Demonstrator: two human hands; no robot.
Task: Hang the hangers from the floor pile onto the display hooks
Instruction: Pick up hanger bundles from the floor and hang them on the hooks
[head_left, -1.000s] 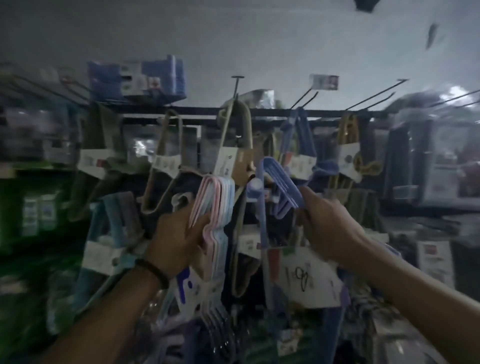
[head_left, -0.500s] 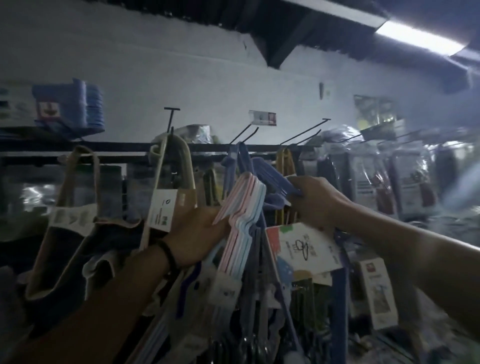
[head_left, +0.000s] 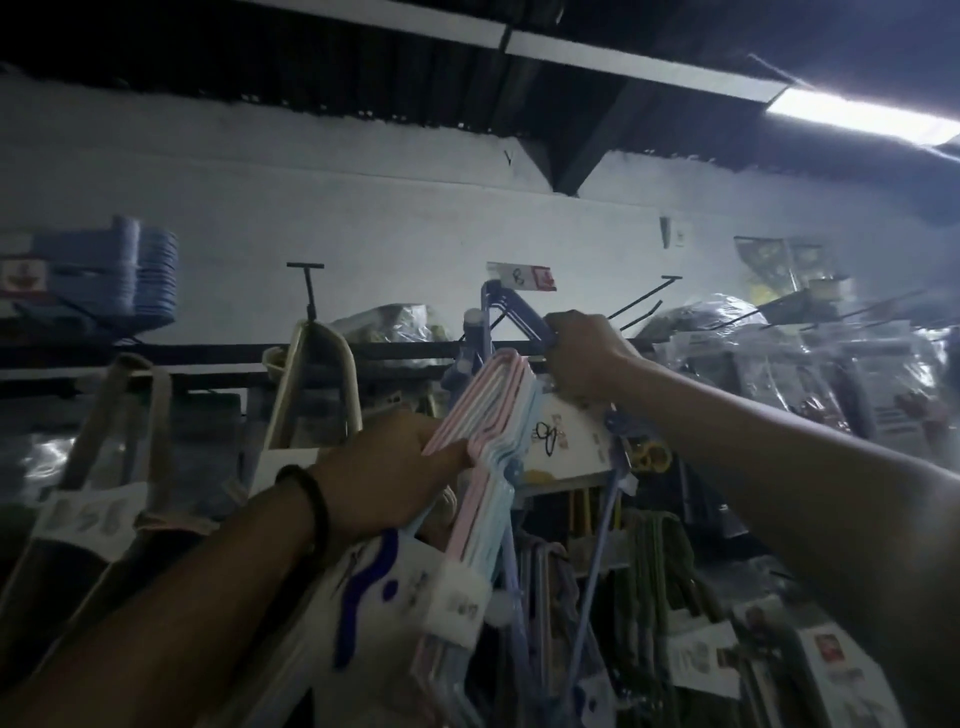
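Pastel plastic, pink and pale blue, makes up the thin-barred hanger bundle (head_left: 483, 415), bound low down by a white paper band (head_left: 457, 603). The left hand (head_left: 384, 467), a black cord bracelet (head_left: 317, 509) at its wrist, curls round the bundle's angled shoulder. Apart from it and higher, the right hand (head_left: 582, 358) clamps a glossy blue hanger bundle (head_left: 519, 312), whose top reaches the price tag (head_left: 522, 275) beside a thin black wire display hook (head_left: 641, 297). Half a second ago the blue bundle sat lower, level with the dark rail (head_left: 218, 353); both hands have risen since.
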